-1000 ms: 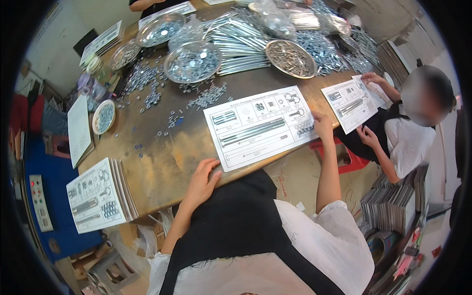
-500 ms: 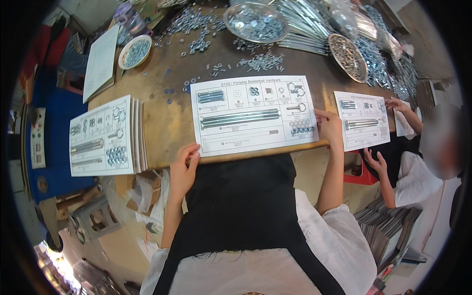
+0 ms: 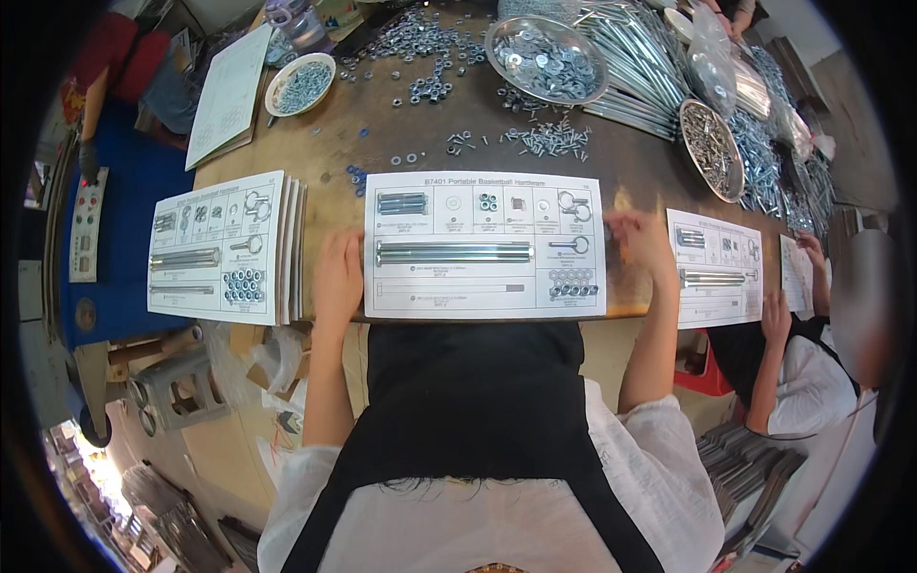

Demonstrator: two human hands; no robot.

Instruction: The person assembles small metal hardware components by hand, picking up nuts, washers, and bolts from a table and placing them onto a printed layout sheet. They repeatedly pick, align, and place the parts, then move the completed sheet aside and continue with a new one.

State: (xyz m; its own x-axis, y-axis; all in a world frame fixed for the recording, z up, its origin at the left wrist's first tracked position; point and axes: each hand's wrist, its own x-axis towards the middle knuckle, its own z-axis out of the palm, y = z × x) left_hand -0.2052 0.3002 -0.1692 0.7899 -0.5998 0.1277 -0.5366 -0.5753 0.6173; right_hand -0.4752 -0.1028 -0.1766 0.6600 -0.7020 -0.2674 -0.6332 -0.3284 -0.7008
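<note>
A white hardware card (image 3: 449, 282) showing bolts, nuts, washers and ring pins lies squared at the near edge of the workbench, in front of me. I cannot tell whether those parts are printed or fixed on it. Along the card's left edge rests my left hand (image 3: 341, 272), its fingers stretched upward and not wrapped round anything. My right hand (image 3: 648, 246) is just off the upper right edge, with its fingers loosely apart and pointing toward the card.
Similar cards (image 3: 205, 306) stand stacked at left, and another card (image 3: 716, 304) lies at right near a co-worker's hand (image 3: 777, 323). Farther back are a washer bowl (image 3: 599, 91), a screw dish (image 3: 328, 65), a dish of small parts (image 3: 737, 181), long rods (image 3: 630, 57) and loose nuts (image 3: 430, 88).
The card has gone from tilted to level. Both hands have let go of its lower left corner and right edge; the left has moved up along the left side. The co-worker's hands have shifted.
</note>
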